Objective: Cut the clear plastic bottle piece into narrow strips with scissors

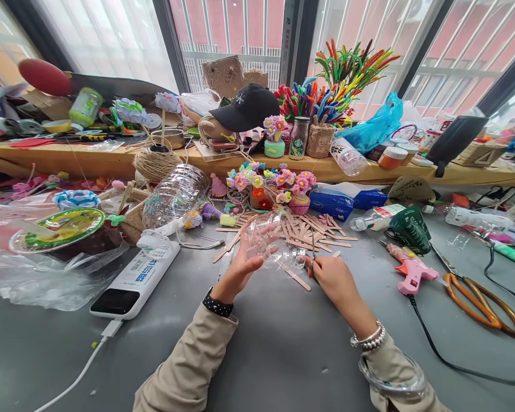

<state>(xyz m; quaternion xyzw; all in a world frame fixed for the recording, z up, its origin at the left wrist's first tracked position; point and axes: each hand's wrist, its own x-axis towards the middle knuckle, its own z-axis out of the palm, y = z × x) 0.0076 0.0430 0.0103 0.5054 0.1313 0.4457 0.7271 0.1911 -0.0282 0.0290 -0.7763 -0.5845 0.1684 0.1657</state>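
Note:
My left hand [242,268] is wrapped around a clear plastic bottle piece [269,237], holding it just above the grey table [283,343]. My right hand [332,277] is closed in a pinch on a small thin tool at the piece's right edge; I cannot make out what the tool is. Several wooden craft sticks [309,232] lie scattered right behind both hands, and one stick [298,280] lies between them.
A pink glue gun [412,270] and orange-handled scissors [483,300] lie to the right, with a black cable. A white power bank [137,280], a clear bottle [175,194], a twine spool [154,163] and plastic bags sit left. Pipe-cleaner flowers [278,186] and clutter fill the back shelf.

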